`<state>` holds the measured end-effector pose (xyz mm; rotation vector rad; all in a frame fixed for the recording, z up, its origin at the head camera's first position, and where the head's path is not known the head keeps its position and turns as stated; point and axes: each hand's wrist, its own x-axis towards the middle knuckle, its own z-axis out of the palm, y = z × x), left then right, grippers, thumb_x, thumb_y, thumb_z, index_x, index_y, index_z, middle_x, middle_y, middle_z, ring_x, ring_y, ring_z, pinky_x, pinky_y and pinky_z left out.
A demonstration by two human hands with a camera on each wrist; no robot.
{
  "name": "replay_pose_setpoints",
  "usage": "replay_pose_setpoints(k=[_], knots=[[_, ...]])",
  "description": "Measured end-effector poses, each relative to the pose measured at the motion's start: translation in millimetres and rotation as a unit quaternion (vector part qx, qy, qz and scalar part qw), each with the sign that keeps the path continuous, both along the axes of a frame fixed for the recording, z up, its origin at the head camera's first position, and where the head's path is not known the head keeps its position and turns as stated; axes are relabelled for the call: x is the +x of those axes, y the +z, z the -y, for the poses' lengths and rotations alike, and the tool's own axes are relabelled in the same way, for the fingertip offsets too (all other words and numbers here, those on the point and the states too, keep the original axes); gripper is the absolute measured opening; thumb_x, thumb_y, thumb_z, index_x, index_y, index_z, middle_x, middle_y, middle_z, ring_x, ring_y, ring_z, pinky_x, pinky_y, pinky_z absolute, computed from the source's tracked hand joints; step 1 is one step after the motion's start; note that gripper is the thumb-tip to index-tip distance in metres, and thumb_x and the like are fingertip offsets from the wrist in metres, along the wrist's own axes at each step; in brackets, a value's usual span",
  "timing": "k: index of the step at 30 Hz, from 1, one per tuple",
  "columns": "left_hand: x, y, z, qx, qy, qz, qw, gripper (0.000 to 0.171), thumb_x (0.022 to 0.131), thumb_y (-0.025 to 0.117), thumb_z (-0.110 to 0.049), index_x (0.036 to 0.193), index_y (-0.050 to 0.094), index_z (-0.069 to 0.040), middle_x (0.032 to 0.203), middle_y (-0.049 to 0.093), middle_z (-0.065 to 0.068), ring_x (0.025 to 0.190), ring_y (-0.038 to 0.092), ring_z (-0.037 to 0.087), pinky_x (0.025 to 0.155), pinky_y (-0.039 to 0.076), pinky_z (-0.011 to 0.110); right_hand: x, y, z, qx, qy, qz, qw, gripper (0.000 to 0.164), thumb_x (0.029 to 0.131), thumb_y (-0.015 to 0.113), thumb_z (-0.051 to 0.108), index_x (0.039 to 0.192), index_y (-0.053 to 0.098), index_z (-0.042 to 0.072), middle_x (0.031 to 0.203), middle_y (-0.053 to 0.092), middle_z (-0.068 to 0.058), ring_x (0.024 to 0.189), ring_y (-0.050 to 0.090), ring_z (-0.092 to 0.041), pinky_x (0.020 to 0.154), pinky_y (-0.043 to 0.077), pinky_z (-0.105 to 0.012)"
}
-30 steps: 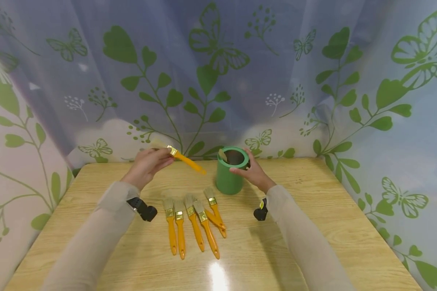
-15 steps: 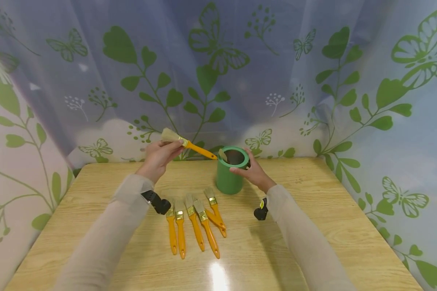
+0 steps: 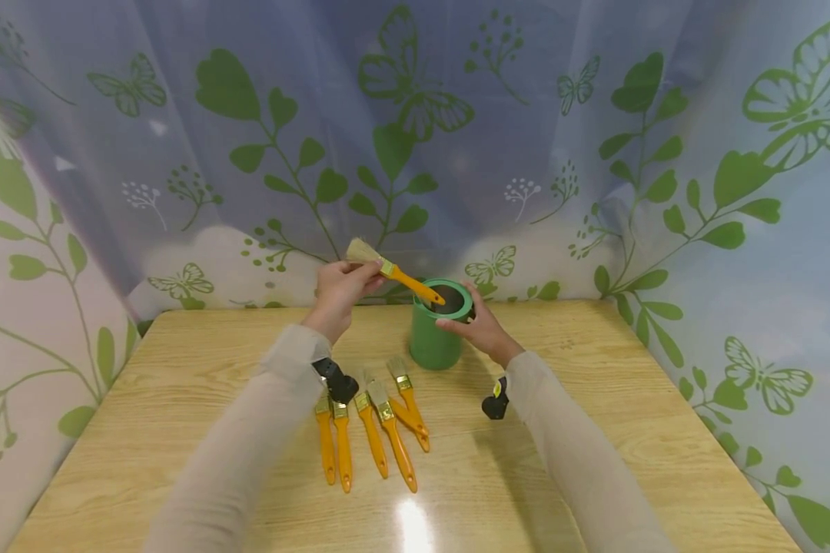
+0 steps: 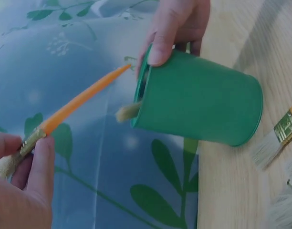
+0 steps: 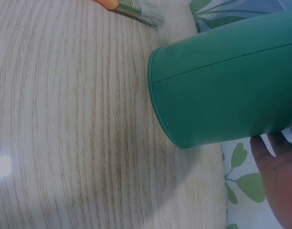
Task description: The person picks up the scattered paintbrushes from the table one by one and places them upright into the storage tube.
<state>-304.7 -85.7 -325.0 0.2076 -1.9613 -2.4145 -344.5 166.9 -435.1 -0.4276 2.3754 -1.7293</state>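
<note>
My left hand [image 3: 342, 296] pinches a paintbrush [image 3: 415, 286] by its metal band, bristles up and to the left, the orange handle slanting down. In the head view the handle's tip appears over the mouth of the green can [image 3: 434, 338]. The can stands upright on the table, and my right hand [image 3: 483, 326] grips its rim and right side, thumb at the front. Bristles of another paintbrush [image 4: 129, 111] poke out of the can's mouth in the left wrist view. The right wrist view shows the can's side with fingers [image 5: 275, 148] against it.
Several paintbrushes [image 3: 370, 430] with orange handles lie on the wooden table [image 3: 200, 384] in front of the can, some overlapping. My left forearm and its wrist camera cover part of the leftmost ones. A leaf-patterned curtain [image 3: 415, 177] hangs behind the table.
My left hand has carried the paintbrush rightward, from left of the can to its mouth, and the brush's bristles have risen. My right hand and the can have stayed in place.
</note>
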Motion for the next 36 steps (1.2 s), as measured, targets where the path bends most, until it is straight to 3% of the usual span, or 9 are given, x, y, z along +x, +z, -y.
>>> replay_pose_setpoints(k=[9,19,26,30,36], knots=[[1.2,-14.6,-27.4,-0.031,0.03,-0.031,0.9986,0.025,0.087,0.063,-0.001,0.11,0.062,0.009,0.097,0.061,0.012,0.1,0.064,0.032,0.084,0.057,0.029,0.1,-0.7,1.5,0.001,-0.012,0.009,1.0,0.099,0.086,0.073,0.035,0.154,0.001,0.03,0.156,0.02,-0.011,0.143,0.023,-0.031,0.113,0.028,-0.054],[2.4,-30.8,-41.3,-0.125,0.035,-0.038,0.9909,0.019,0.085,0.068,-0.007,0.101,0.067,0.003,0.1,0.066,0.016,0.094,0.066,0.032,0.08,0.058,0.034,-0.8,-1.2,2.9,-0.004,-0.009,0.015,1.0,0.098,0.085,0.073,0.036,0.154,0.003,0.031,0.155,0.022,-0.007,0.141,0.026,-0.029,0.112,0.03,-0.054],[3.3,-39.3,-51.2,-0.174,0.024,-0.04,0.9837,0.02,0.085,0.072,-0.014,0.099,0.07,0.0,0.1,0.069,0.015,0.092,0.066,0.027,0.077,0.057,0.032,-0.2,-0.4,1.5,-0.004,-0.007,0.015,1.0,0.1,0.086,0.072,0.034,0.155,0.0,0.026,0.156,0.02,-0.009,0.142,0.023,-0.031,0.113,0.027,-0.055],[3.0,-45.9,-55.1,-0.202,0.015,-0.04,0.9784,0.021,0.085,0.073,-0.017,0.1,0.072,-0.002,0.099,0.07,0.013,0.093,0.065,0.025,0.076,0.057,0.032,4.8,8.9,1.6,-0.015,0.005,0.032,0.999,0.099,0.087,0.072,0.03,0.154,-0.001,0.026,0.157,0.018,-0.011,0.143,0.021,-0.032,0.114,0.024,-0.056],[2.9,-51.7,-58.9,-0.193,-0.001,-0.035,0.9806,0.027,0.087,0.072,-0.015,0.11,0.069,-0.001,0.106,0.069,0.014,0.099,0.065,0.026,0.083,0.057,0.034,16.0,26.8,3.2,-0.008,0.015,0.041,0.999,0.098,0.089,0.069,0.025,0.154,-0.004,0.022,0.158,0.014,-0.013,0.144,0.018,-0.034,0.114,0.024,-0.057]])
